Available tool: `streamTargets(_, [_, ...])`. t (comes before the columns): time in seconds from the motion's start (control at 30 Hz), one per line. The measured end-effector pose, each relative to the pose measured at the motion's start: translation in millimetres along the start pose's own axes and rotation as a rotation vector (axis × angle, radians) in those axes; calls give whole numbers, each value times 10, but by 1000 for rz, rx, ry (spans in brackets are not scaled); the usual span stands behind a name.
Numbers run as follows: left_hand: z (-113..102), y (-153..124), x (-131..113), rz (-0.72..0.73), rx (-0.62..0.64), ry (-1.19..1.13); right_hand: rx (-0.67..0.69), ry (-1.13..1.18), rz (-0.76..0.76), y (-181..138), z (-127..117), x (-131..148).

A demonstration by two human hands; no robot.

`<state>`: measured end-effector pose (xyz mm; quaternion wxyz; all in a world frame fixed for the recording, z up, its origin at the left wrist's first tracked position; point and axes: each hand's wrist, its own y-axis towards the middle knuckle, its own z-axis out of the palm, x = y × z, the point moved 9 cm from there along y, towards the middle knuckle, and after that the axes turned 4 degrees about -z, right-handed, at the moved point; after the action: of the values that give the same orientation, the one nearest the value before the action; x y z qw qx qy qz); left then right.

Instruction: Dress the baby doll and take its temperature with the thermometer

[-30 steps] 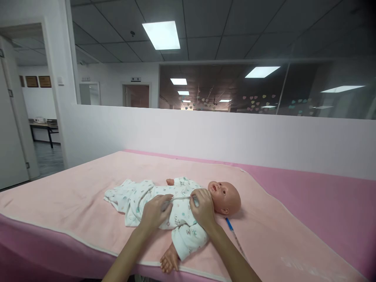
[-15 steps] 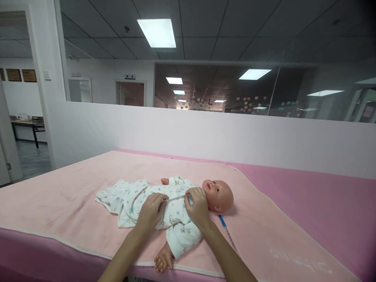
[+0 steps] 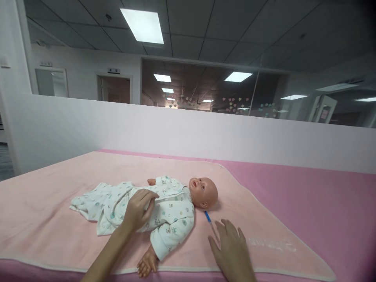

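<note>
A baby doll [image 3: 204,192] lies on its back, its head toward the right, dressed in a white printed baby gown [image 3: 173,211]. My left hand [image 3: 139,207] rests at the doll's middle, thumb and fingers closed on the front edge of the gown, which runs straight from there up to the neck. To the right of the doll, my right hand [image 3: 233,250] hovers over the pink sheet with fingers spread, holding nothing. By its thumb and forefinger lies a thin clear stick with a blue end [image 3: 208,217], like a thermometer; its lower part is partly hidden by the hand.
A pale pink sheet with white trim [image 3: 264,219] covers a darker pink padded surface [image 3: 323,203]. Behind it rises a low white wall [image 3: 176,129] topped with glass. The doll's near hand [image 3: 147,262] reaches the sheet's front edge.
My right hand has let go of the gown near the doll's neck and moved right and down to the blue-ended stick, opening. My left hand stays at the gown. The view has turned right.
</note>
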<state>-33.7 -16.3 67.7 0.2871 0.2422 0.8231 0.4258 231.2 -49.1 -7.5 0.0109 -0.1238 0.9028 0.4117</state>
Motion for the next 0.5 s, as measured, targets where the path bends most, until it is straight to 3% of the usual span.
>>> streamTargets(0.17, [485,470,153,-228,137,-161,84,40,126,-332,136,-227])
streamTargets(0.3, [955,487,316,-402,426,-388,70,16,192,-275,40,-210])
streamTargets(0.37, [1039,405,338,-436,508,-445,36,-33,228,-231,-47,-223])
streamTargets(0.5, [986,335,295,-393,487,-400,-21,-51,395,-146,-288,-325])
